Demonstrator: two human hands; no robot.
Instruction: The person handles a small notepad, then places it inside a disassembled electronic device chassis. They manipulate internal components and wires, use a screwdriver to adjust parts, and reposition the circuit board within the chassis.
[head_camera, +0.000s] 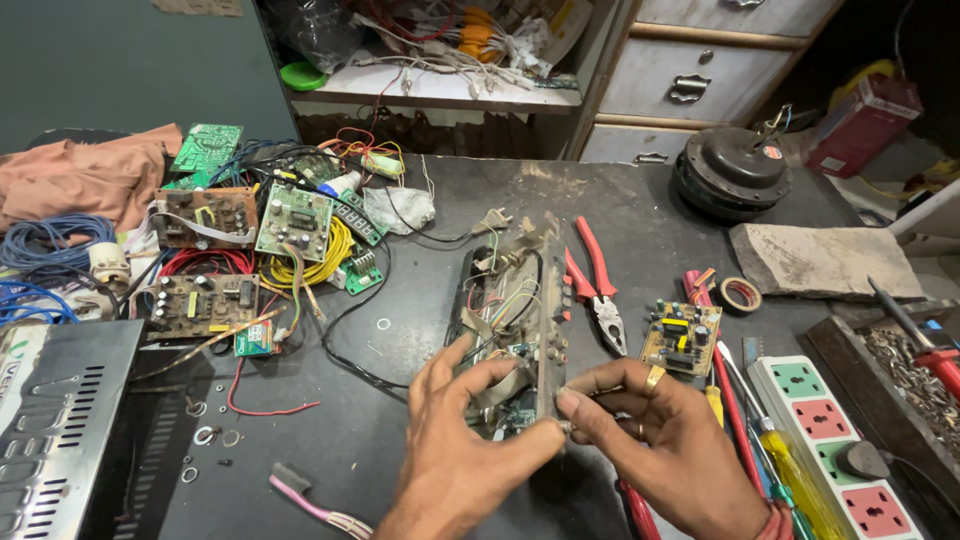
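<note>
A long, opened electronic unit (520, 300) with a grey front panel, wires and a circuit board inside stands on edge on the dark workbench (620, 210). My left hand (470, 450) grips its near end from the left, fingers reaching into the wiring. My right hand (660, 450), with rings on two fingers, pinches the near edge of the front panel from the right.
Red-handled pliers (592, 275) and a small yellow circuit board (682, 335) lie right of the unit. A power strip (830, 440), screwdrivers (770, 440), tape roll (741, 294), stone block (820, 260) and round motor (732, 170) sit further right. Circuit boards (295, 222), wire coils and a metal casing (55, 420) crowd the left.
</note>
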